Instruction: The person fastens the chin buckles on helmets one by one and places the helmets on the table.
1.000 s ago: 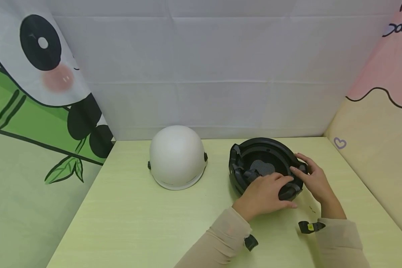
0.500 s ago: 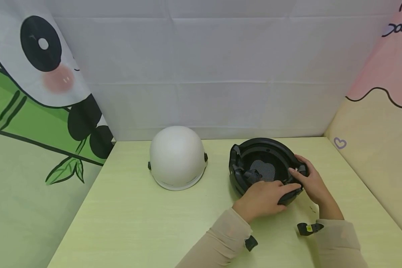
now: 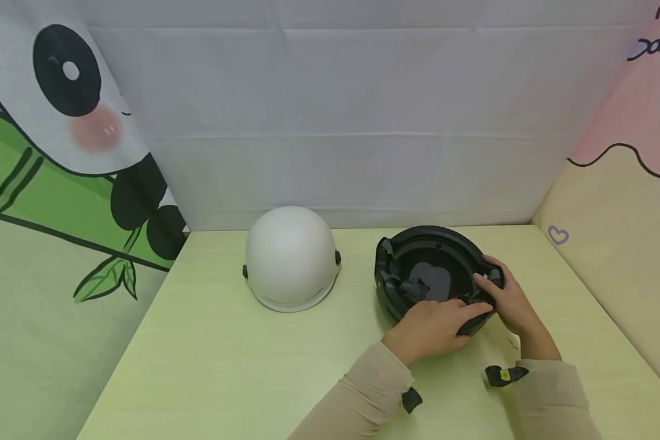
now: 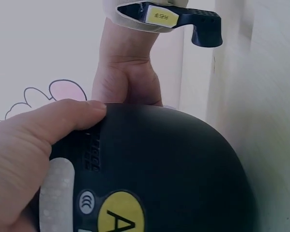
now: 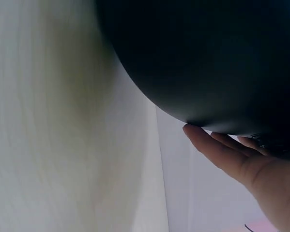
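Note:
A black helmet [image 3: 431, 278] lies upside down on the table, its padded inside facing up and a dark strap bunched within. At its near rim my left hand [image 3: 431, 327] grips the edge, fingers over the rim. The left wrist view shows that thumb on the outer shell [image 4: 174, 159], by a grey strip and a round yellow sticker [image 4: 120, 212] with a letter A. My right hand [image 3: 511, 302] holds the right rim, thumb on top. Its fingers [image 5: 217, 150] touch the shell's outside in the right wrist view. The left fingertips are hidden inside the helmet.
A white helmet [image 3: 290, 260] with black side knobs stands dome up to the left. The pale wooden table [image 3: 242, 366] ends at a grey-white cloth wall [image 3: 363, 122] behind. Printed cartoon panels rise on both sides. Black camera straps [image 3: 503, 374] circle the sleeves.
My left hand has drawn slightly down and closed from a spread pose onto the near rim. The right hand shifted slightly left on the rim. Both helmets stay nearly in place.

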A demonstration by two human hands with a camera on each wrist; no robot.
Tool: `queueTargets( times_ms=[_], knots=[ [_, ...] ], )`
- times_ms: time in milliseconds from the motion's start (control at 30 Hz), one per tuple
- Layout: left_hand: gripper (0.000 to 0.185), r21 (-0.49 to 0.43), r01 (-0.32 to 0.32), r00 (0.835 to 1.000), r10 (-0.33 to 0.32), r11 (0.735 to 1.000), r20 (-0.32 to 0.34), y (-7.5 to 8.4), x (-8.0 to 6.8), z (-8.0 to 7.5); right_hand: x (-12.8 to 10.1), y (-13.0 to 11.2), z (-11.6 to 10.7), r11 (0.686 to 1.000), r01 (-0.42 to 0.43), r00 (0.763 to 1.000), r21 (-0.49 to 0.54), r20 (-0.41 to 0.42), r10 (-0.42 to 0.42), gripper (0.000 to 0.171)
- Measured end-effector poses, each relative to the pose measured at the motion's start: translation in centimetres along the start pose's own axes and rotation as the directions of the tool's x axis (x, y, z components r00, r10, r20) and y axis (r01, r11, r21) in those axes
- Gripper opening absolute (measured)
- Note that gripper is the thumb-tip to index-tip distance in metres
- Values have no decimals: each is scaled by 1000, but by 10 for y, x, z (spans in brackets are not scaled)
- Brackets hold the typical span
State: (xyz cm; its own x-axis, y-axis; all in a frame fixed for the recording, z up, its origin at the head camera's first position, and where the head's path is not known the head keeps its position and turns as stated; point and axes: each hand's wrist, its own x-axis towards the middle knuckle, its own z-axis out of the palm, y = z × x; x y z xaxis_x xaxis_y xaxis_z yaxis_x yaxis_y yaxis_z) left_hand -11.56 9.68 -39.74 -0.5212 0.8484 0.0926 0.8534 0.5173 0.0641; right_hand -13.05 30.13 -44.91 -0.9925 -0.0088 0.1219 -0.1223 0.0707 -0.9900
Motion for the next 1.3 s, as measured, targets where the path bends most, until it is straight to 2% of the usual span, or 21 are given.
queueTargets(
  times_ms=[367, 500, 633, 967, 1300],
  knots=[
    [59, -2, -34, 996, 34, 999, -78, -5, -5, 3, 3, -8, 1, 993, 7, 1000, -115, -4, -8, 56],
    [58, -65, -35, 994, 28, 997, -110, -8, -6, 4, 3, -14, 1, 981, 16, 999, -195, -31, -22, 53],
    [58, -116, -35, 990, 19, 993, -143, -10, -7, 3, 3, -19, 0, 972, 33, 998, -231, -44, -44, 51],
    [58, -149, -64, 975, 29, 987, -222, -13, -10, 4, 5, -28, 2, 973, 53, 996, -224, -64, -69, 49],
    [61, -294, -60, 950, -35, 954, -309, -14, -12, 6, 9, -47, 12, 983, 79, 982, -165, -156, -105, 46]
  ],
)
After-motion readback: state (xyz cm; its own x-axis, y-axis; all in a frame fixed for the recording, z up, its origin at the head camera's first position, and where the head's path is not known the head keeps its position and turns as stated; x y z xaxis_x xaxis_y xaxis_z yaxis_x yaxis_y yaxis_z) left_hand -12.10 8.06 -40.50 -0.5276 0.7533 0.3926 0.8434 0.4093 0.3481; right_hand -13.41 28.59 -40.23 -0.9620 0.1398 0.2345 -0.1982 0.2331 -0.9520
